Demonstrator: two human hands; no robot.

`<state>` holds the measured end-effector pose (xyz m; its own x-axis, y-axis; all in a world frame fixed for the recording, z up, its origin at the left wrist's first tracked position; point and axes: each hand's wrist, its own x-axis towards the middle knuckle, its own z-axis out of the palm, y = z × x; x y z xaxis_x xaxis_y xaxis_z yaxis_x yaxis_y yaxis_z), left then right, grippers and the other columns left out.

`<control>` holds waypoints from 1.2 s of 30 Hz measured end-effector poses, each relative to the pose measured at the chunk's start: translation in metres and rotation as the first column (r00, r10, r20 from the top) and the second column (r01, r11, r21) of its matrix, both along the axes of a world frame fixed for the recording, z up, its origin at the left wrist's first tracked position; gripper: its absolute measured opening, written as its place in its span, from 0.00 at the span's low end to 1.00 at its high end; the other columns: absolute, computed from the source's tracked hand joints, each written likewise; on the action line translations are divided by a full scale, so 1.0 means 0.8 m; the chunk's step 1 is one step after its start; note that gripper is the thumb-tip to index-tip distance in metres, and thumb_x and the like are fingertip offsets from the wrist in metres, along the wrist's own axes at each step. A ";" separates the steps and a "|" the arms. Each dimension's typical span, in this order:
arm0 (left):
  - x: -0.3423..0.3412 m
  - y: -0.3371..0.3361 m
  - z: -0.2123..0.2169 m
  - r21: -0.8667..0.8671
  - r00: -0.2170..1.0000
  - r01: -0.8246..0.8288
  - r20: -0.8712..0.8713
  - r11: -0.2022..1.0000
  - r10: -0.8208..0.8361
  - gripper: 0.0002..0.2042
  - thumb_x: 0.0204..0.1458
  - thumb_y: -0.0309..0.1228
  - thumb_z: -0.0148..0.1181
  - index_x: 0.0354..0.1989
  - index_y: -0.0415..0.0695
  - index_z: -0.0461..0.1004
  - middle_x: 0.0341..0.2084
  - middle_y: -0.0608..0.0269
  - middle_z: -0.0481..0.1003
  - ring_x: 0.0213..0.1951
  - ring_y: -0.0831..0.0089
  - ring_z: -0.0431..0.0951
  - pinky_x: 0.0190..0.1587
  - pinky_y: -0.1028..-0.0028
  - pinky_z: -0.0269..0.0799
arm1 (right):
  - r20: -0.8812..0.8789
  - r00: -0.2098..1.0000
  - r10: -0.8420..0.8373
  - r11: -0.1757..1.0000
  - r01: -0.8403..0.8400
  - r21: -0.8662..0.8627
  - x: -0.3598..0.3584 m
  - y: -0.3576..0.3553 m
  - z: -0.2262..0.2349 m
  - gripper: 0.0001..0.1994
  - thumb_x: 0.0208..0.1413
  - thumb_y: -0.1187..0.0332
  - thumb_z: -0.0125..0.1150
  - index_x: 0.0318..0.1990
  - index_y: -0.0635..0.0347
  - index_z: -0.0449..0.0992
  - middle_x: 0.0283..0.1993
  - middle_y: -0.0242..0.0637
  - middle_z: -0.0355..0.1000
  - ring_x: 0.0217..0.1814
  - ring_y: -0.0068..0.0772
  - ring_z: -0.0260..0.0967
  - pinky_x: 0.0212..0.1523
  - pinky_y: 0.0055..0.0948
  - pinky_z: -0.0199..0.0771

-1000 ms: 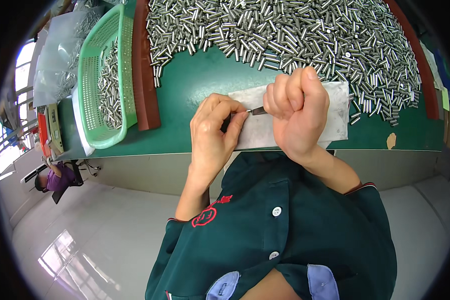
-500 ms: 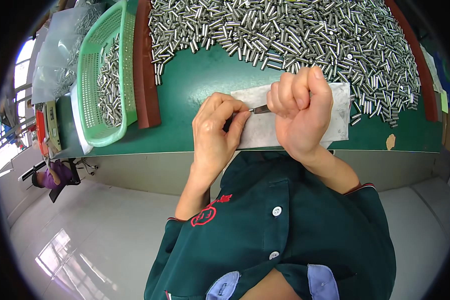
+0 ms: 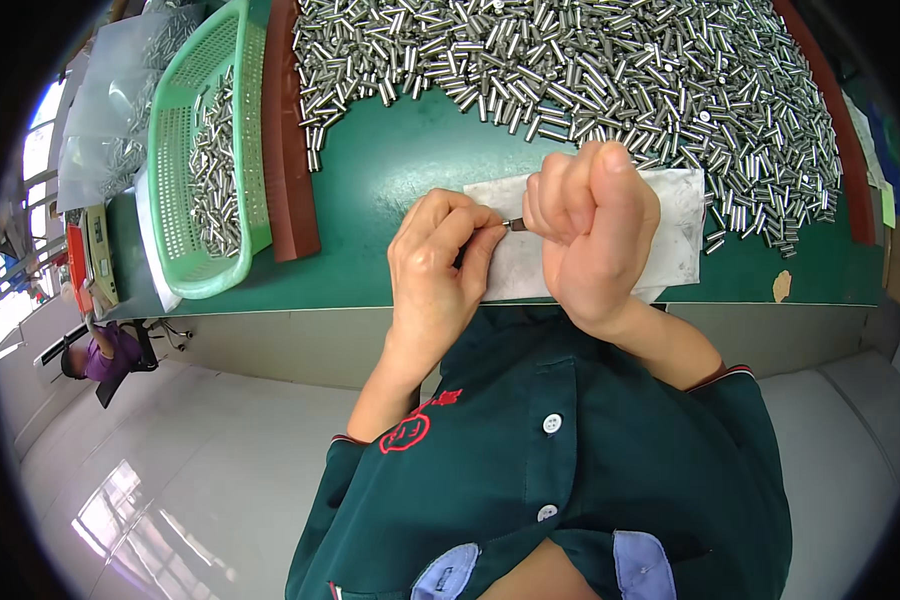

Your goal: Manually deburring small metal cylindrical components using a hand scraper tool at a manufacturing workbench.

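Note:
My left hand [image 3: 438,265] and my right hand [image 3: 592,232] meet over a white cloth [image 3: 682,240] on the green table [image 3: 390,180]. Both pinch one small metal pin [image 3: 516,225], of which only a short dark stretch shows between the fingertips. The right hand is curled into a fist around its end; the left thumb and forefinger hold the other end. A large heap of shiny metal pins [image 3: 590,70] lies spread over the table just beyond the hands.
A green perforated basket [image 3: 175,190] with several pins stands at the left, beside a brown raised strip [image 3: 288,150]. Clear plastic bags [image 3: 110,110] lie further left. Another brown strip [image 3: 830,120] borders the right. A seated person [image 3: 100,355] is on the floor-level far left.
Both hands have stayed in place over the cloth; the gap between them has closed slightly, so less of the pin shows.

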<state>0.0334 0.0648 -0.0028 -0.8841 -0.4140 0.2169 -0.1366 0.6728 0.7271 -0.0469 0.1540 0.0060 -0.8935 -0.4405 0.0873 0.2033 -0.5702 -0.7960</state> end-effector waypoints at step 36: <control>-0.070 -0.108 -0.005 -0.355 0.944 -0.308 0.003 0.883 0.331 0.09 0.36 0.32 0.60 0.20 0.38 0.71 0.10 0.60 0.66 0.15 0.63 0.68 0.21 0.66 0.62 | -0.007 1.000 0.002 0.992 -0.003 -0.130 0.001 0.005 -0.002 0.17 0.57 0.70 0.34 0.14 0.58 0.49 0.12 0.26 0.45 0.13 0.16 0.42 0.12 0.18 0.42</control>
<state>-0.0229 -0.0214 -0.0065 -0.7329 -0.5854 0.3465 -0.4237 0.7913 0.4407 -0.0458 0.1582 0.0042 -0.8917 -0.4270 0.1501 0.1994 -0.6684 -0.7166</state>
